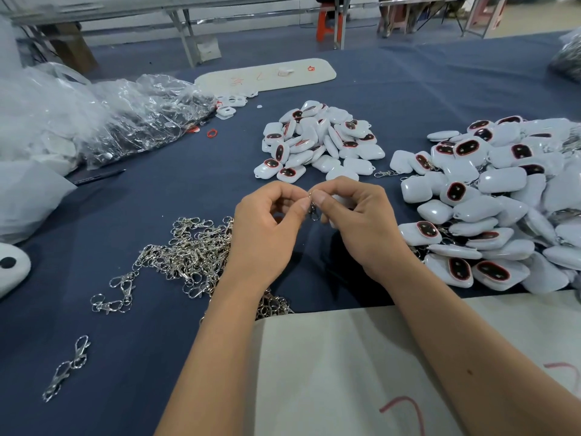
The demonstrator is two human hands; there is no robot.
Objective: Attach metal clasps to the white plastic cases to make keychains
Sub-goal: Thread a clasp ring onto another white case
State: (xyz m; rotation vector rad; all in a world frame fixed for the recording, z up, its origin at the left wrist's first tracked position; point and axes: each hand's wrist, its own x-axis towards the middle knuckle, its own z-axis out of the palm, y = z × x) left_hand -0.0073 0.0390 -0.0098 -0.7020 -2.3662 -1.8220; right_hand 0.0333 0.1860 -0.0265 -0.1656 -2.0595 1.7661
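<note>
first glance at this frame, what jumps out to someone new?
The two hands at centre: left hand and right hand pinch one metal clasp between their fingers. To the right sprawls a big heap of white cases, with a smaller pile of cases beyond the hands. A tangle of loose clasps glints on the blue cloth at the left.
</note>
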